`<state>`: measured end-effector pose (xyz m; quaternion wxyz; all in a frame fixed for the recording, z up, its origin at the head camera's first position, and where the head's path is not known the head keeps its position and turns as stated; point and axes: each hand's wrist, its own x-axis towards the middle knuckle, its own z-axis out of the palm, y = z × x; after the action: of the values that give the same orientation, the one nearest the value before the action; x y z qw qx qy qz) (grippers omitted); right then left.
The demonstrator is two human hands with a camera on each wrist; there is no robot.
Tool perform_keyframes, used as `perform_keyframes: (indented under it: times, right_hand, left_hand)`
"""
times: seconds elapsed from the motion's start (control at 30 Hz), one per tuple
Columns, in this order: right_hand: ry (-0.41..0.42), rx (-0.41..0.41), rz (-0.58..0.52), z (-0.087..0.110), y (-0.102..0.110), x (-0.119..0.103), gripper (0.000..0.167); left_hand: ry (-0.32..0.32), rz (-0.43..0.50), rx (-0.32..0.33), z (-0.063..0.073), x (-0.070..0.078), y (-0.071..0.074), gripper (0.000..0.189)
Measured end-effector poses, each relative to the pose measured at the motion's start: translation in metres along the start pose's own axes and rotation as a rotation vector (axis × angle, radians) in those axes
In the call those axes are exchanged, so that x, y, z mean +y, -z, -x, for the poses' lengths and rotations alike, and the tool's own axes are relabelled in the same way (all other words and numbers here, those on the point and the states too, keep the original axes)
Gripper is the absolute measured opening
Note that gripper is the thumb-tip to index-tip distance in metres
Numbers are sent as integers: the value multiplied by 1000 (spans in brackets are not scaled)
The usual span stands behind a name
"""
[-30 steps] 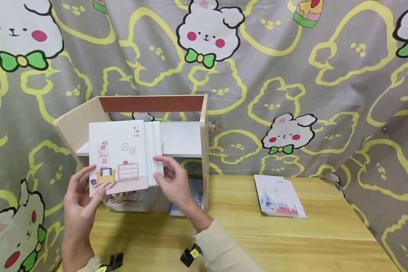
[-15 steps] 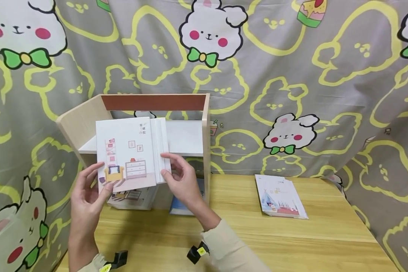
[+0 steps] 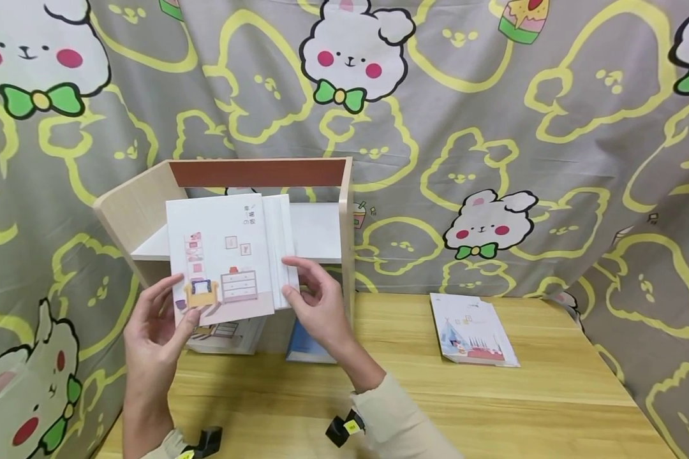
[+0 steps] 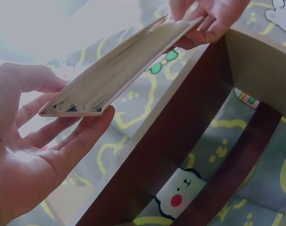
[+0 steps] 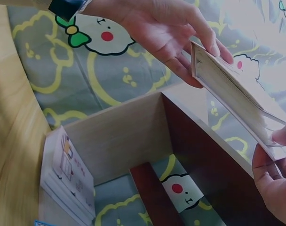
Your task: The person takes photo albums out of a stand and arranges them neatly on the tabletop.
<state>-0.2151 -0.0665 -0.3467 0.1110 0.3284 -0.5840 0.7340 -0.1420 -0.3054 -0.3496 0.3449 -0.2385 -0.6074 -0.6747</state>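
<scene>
A white photo album (image 3: 218, 255) with a printed armchair and drawers is held up in front of the shelf, above the table. My left hand (image 3: 157, 338) grips its lower left corner, thumb on the front cover and fingers behind. My right hand (image 3: 321, 306) pinches the right edge, where white layers (image 3: 280, 252) stick out past the cover. In the left wrist view, the page edges (image 4: 115, 70) show between the covers, with the left hand (image 4: 39, 136) at the near end. The right wrist view shows the left hand (image 5: 166, 37) and right hand (image 5: 277, 174) at opposite ends.
A wooden shelf unit (image 3: 346, 236) stands behind the hands. Its lower part holds illustrated albums (image 5: 70, 174) and a blue book (image 3: 307, 344). Another white album (image 3: 473, 331) lies on the table (image 3: 494, 408) at right. A patterned curtain (image 3: 482, 159) hangs behind.
Both hands have carried the album to the right and slightly up, with a slight tilt. Their grip looks the same, and the album on the table has stayed put.
</scene>
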Motion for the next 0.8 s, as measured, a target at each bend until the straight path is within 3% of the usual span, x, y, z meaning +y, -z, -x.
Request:
perform_keyframes:
  times: [0.6,0.8]
  right_hand:
    - [27,-26,23,6,20,-11,43]
    - [29,-22,38,9,24,-15,43]
  left_hand:
    - [52,-9,7,3,4,-14,62]
    - [16,42,-12,2,2,-17,64]
